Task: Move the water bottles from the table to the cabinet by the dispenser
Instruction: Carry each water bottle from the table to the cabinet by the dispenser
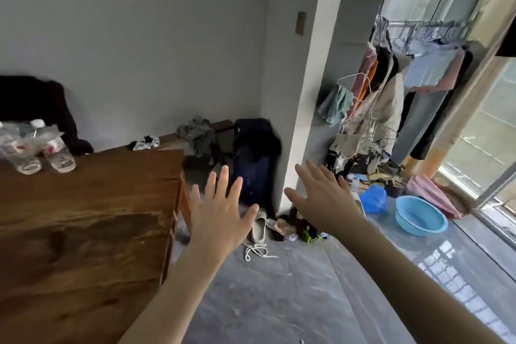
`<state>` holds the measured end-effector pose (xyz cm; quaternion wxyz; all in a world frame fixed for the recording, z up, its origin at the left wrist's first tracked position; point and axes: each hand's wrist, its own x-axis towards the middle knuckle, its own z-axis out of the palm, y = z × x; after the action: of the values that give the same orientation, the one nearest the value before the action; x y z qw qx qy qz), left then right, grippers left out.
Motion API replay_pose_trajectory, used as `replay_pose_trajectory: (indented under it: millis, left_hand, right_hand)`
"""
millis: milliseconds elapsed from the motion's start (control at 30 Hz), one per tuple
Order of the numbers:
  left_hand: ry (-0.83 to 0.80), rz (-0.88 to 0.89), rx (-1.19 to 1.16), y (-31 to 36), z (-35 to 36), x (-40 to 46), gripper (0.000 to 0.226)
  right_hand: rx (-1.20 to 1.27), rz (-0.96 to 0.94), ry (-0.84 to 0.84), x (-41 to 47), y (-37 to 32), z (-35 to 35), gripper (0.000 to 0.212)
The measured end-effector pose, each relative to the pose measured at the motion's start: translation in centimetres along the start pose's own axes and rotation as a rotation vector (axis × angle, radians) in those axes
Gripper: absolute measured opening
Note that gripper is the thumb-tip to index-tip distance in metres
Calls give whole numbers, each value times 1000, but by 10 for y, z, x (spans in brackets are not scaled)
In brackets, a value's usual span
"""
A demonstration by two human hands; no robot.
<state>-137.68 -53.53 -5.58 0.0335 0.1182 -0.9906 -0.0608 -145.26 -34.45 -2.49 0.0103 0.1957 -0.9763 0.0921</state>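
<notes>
Brown worktop [83, 218] left of my left hand [220, 218] carries the water bottles [36, 148]. Both it and my right hand [326, 204] are spread wide, holding nothing. I judge nothing moved yet; no cabinet in view.

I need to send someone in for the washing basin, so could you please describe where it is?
Look to the big window on the right side of the room. On the floor just inside it sits a round, light blue plastic basin. It lies beside a darker blue plastic bag, but it alone is rigid and open-topped.

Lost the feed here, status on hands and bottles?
Both hands, left and right, open, empty, over floor. Water bottles lying on table, far left corner. Nothing between.
</notes>
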Motion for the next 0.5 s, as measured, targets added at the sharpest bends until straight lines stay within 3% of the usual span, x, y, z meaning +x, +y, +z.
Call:
replay_pose_trajectory:
  millis: [500]
  left_hand:
    - [-134,-255,23,-85,43,132,74]
  right_hand:
    - [23,-274,-177,209,-66,75,68]
